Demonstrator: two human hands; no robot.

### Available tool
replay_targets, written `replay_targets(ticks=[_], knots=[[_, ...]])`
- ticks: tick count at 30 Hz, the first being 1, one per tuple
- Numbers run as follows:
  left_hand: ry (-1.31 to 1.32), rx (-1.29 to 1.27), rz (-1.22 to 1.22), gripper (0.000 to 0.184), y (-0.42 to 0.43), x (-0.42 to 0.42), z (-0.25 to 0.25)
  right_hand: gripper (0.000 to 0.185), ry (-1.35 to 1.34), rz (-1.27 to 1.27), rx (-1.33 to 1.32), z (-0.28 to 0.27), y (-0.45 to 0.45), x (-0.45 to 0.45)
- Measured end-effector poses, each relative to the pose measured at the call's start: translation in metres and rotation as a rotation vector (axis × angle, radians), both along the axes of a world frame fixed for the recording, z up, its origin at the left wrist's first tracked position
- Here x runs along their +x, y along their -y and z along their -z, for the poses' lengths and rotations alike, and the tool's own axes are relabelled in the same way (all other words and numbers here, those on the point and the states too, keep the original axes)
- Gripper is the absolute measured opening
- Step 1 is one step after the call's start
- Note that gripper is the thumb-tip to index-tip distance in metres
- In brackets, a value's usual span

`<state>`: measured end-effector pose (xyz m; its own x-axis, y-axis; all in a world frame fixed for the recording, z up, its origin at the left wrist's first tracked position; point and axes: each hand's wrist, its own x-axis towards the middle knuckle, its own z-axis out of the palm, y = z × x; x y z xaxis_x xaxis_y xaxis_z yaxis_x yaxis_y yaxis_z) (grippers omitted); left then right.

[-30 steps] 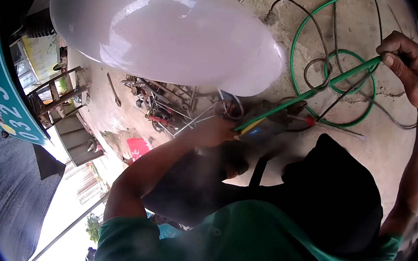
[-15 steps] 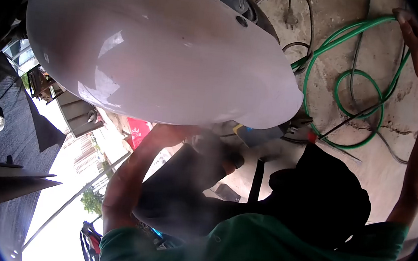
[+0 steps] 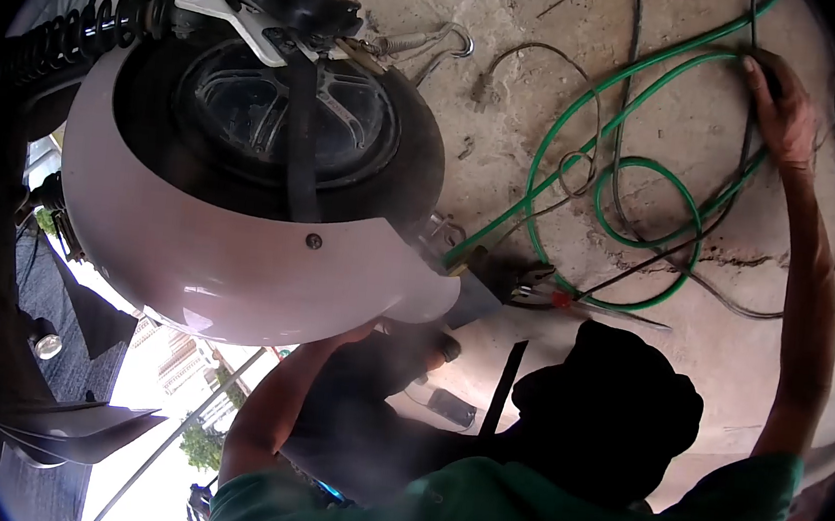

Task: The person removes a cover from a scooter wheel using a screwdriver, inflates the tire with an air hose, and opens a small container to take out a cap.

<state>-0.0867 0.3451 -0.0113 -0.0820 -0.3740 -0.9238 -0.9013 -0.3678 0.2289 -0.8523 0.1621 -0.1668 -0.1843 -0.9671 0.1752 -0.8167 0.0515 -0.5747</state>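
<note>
Right hand: at 2 o'clock, fingers and thumb pinching the green hose. Left hand: near centre toward 7 o'clock, mostly hidden behind the pale fender; its grip cannot be determined. The hose lies in loops from 1 to 3 o'clock; one second earlier, a length ran straight between both hands. The wheel, largely hidden half a second earlier, now shows at 10 o'clock.

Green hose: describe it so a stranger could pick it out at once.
Find the black wheel and its pale fender, then look right across the concrete floor. The green hose loops there toward the right hand; its colour sets it apart from the dark cables.
</note>
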Motion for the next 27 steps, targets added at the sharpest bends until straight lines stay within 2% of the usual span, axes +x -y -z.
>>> replay_targets(ticks=[6,10,12,14,16,18,19,21,22,24,27], knots=[[0.107,-0.023,0.144,0.024,0.006,-0.022,-0.026,0.033,0.019,-0.064,-0.036,-0.016,0.007,0.0],[0.216,-0.159,0.425,0.016,0.006,-0.035,-0.07,0.032,0.032,-0.052,-0.042,-0.009,0.008,-0.001],[0.175,-0.307,0.286,0.012,0.016,-0.045,-0.104,0.03,0.043,-0.063,-0.056,-0.005,0.008,-0.003],[-0.173,-0.452,-0.269,0.011,0.034,-0.071,-0.147,0.029,0.023,-0.056,-0.063,0.005,0.004,-0.001],[0.123,-0.405,-0.345,0.015,0.07,-0.151,-0.207,0.028,-0.011,-0.031,-0.069,-0.001,0.011,-0.005],[0.096,-0.401,-0.159,0.028,0.079,-0.196,-0.252,0.028,-0.023,-0.026,-0.033,-0.011,0.008,0.002],[0.063,-0.413,-0.042,0.025,0.076,-0.212,-0.262,0.029,-0.033,-0.032,-0.038,-0.01,0.008,0.003],[-0.135,-0.468,0.141,0.021,0.066,-0.234,-0.264,0.029,-0.056,-0.031,-0.055,-0.007,0.009,0.001],[-0.267,-0.459,-0.007,0.02,0.055,-0.246,-0.256,0.029,-0.055,-0.029,-0.057,-0.007,0.009,0.001],[-0.244,-0.301,-0.077,0.016,0.04,-0.246,-0.241,0.029,-0.047,-0.026,-0.063,-0.008,0.009,0.003],[-0.237,-0.326,-0.177,0.015,0.019,-0.233,-0.193,0.03,-0.041,-0.002,-0.08,-0.009,0.008,0.005]])
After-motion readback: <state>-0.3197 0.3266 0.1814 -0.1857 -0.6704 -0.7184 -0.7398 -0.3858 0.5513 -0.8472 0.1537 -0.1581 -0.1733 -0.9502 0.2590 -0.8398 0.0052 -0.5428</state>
